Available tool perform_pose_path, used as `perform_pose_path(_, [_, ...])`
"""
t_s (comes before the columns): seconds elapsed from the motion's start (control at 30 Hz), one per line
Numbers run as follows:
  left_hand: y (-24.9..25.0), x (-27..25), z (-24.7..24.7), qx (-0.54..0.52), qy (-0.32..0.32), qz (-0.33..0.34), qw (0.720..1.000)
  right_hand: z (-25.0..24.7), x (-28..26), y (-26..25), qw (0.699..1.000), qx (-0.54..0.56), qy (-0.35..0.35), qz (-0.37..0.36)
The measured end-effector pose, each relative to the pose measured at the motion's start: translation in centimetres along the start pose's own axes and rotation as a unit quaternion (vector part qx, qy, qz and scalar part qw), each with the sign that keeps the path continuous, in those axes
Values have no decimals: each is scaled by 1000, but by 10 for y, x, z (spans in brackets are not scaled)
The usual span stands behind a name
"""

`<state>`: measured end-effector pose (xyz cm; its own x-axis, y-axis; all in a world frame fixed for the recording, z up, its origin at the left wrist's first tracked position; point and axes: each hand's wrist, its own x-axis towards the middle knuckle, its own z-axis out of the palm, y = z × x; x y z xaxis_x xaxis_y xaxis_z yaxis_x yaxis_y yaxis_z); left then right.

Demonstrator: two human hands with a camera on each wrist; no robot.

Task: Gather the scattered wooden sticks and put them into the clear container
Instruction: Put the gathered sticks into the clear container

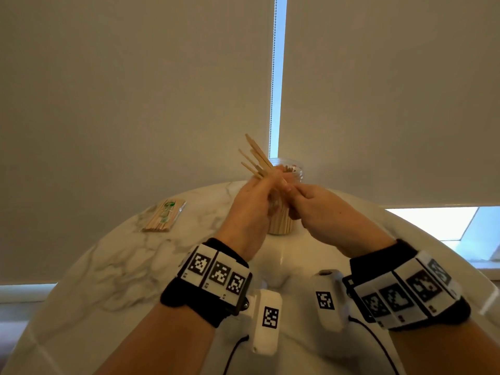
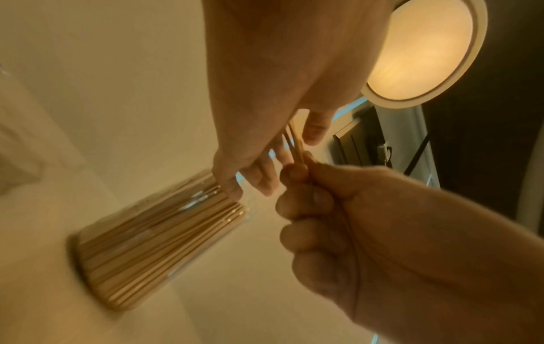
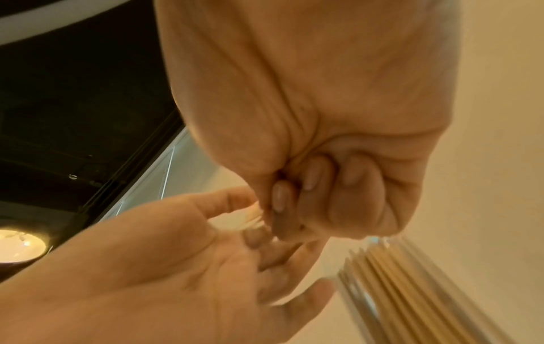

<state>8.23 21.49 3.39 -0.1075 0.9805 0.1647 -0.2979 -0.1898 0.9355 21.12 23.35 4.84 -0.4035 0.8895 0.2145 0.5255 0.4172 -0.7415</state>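
Both hands (image 1: 273, 196) half-hiding stick-filled clear container (image 1: 281, 223)

Loose wooden sticks held above a stick-filled clear container

A small fan of thin, pale wooden sticks (image 1: 255, 158) splays up and to the left, raised just over the clear container (image 1: 281, 201). The container stands upright on the marble tabletop, its round mouth open, already packed with many upright sticks of the same pale wood.

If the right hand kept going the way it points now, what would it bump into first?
Most likely the left hand, which it already meets at the wooden sticks. The clear container stands just beyond, though depth is unclear.
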Motion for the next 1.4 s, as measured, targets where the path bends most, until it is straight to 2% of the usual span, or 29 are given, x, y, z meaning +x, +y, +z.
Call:
perform_pose_path(0.2, [38,3,-29,-151,111,56,981,-20,-14,-7,993,-71,-93,4])
perform_pose_path(0.27, [44,0,-33,-133,103,59,984,-16,-16,-11,987,-100,-126,-3])
perform_pose_path(0.37, [44,-3,-25,-46,81,56,994,-7,-17,-16,984,-113,-141,12])
perform_pose_path(0.5, [40,-3,-18,-7,74,68,995,-1,-18,-16,986,-107,-128,29])
perform_pose_path(0.6, [42,-2,-23,-12,62,67,996,-6,-17,-17,993,-86,-87,2])
perform_pose_path(0.73, [41,-6,-22,130,17,16,991,-12,-15,-15,995,-90,-32,-29])
perform_pose_path(0.8, [39,-7,-19,159,25,11,987,-14,-15,-13,994,-98,-33,-28])
perform_pose_path(0.87, [38,-4,-19,143,53,36,988,-18,-15,-12,995,-96,-34,-22])
perform_pose_path(0.97, [37,1,-20,57,103,55,992,-19,-15,-14,994,-99,-39,-22])
perform_pose_path(1.07, [35,-3,-13,33,37,25,998,-12,-17,-17,991,-116,-63,-32])
perform_pose_path(1.13, [35,-5,-12,68,11,9,998,-11,-16,-15,989,-125,-69,-35])
perform_pose_path(1.2, [37,-5,-13,138,13,-15,990,-15,-14,-13,990,-128,-55,-36])
perform_pose_path(1.3, [32,-6,-16,265,31,10,964,-21,-13,-11,988,-146,-37,-37])
perform_pose_path(1.4, [22,-6,-15,242,2,30,970,-23,-14,-8,990,-131,-39,-39])
